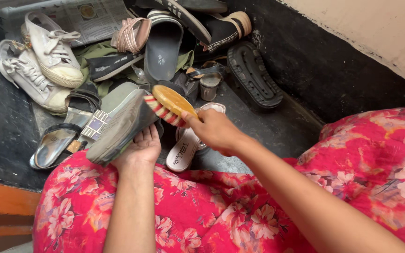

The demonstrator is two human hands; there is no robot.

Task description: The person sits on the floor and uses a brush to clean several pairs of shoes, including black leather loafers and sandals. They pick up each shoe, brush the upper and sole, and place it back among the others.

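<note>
Fingers of left hand [142, 146] cup sandal [118, 129]; right hand [214, 131] fingers clamp brush [169, 105] against it.

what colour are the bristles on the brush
Striped red and cream bristles under a tan wooden back, on the brush in the right hand; head view.

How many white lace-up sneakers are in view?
2. One white lace-up sneaker lies at the top left of the pile; the other lies just below and left of it, touching it. More could be buried under the heap of sandals.
</note>
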